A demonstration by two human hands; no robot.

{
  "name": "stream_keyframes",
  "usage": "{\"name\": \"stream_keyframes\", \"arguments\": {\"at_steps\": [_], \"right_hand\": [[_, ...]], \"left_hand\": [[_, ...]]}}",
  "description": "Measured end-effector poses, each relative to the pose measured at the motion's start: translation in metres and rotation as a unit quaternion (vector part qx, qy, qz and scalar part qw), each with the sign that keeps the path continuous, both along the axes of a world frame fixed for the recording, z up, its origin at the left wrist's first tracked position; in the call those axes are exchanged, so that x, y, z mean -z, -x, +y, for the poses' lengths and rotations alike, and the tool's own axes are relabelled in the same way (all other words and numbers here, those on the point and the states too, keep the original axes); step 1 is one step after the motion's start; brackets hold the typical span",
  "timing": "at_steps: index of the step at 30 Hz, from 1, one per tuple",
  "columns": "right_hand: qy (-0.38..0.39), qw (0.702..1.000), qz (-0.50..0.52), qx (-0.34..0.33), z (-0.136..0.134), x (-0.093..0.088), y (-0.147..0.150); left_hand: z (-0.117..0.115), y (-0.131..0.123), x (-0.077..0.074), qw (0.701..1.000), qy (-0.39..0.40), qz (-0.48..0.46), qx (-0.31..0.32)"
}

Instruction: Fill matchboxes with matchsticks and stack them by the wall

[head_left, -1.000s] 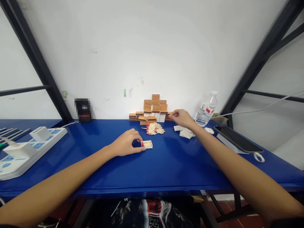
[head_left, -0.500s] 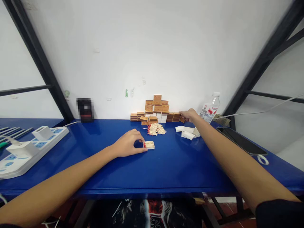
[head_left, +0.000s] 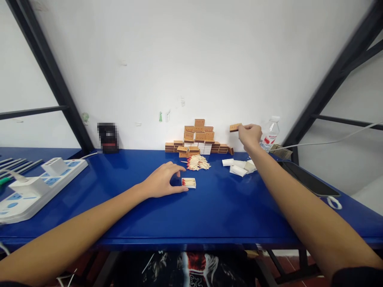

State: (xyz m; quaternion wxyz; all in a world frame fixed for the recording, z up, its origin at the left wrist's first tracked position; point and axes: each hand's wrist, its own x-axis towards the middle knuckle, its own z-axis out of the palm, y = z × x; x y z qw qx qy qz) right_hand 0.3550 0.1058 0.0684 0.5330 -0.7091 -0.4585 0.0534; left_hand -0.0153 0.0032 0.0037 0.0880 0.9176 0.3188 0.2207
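Observation:
My right hand (head_left: pixel 250 134) pinches an orange matchbox (head_left: pixel 235 127) in the air, right of the stacked matchboxes (head_left: pixel 200 136) by the wall. Near the middle of the blue table (head_left: pixel 179 219), my left hand (head_left: pixel 163 180) rests with thumb and fingers apart. Its thumb lies at the lower left corner of a white matchbox tray (head_left: pixel 193 185) that has red-tipped matches in it. Behind the tray lies a loose pile of matches (head_left: pixel 198 162), heads mostly to the left.
White paper-like pieces (head_left: pixel 238 170) lie to the right. Beyond them are a water bottle (head_left: pixel 271 133) and a dark phone (head_left: pixel 308 178). A power strip (head_left: pixel 38 197) and a blurred black object (head_left: pixel 108 138) are at the left.
My right hand has risen from the right end of the stack with a matchbox in its fingers. The fingers of my left hand have opened and come away from the tray's upper edge.

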Motion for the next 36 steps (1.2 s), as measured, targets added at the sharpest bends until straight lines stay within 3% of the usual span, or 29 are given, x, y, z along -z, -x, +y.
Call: {"name": "stream_keyframes", "arguments": {"at_steps": [1,3,5,8,13,18,23,29,36], "right_hand": [[-0.043,0.999,0.028,0.009,-0.01,-0.002,0.01],[-0.074,0.991,0.091,-0.066,-0.035,0.002,0.038],[-0.018,0.969,0.134,-0.206,-0.063,0.014,0.073],[0.056,0.918,0.16,-0.359,-0.099,0.039,0.118],[0.085,0.862,0.136,-0.482,-0.121,0.057,0.141],[0.042,0.862,-0.075,-0.499,-0.118,0.049,0.117],[0.143,0.78,-0.261,-0.551,-0.118,0.044,0.096],[0.15,0.75,-0.264,-0.588,-0.106,0.051,0.095],[0.153,0.794,-0.257,-0.53,-0.12,0.053,0.11]], "left_hand": [[0.0,0.0,0.001,1.0,-0.007,-0.01,-0.008],[0.002,0.0,0.003,0.998,-0.029,-0.043,-0.03],[0.004,0.0,0.004,0.993,-0.056,-0.088,-0.053],[0.006,-0.001,0.003,0.983,-0.09,-0.144,-0.067],[0.006,-0.002,0.0,0.977,-0.15,-0.145,-0.043],[0.009,0.0,-0.002,0.977,-0.156,-0.136,-0.055],[0.016,0.007,-0.006,0.974,-0.153,-0.139,-0.095],[0.026,0.016,-0.005,0.984,-0.114,-0.087,-0.109],[0.034,0.023,-0.005,0.987,-0.099,-0.067,-0.11]]}}
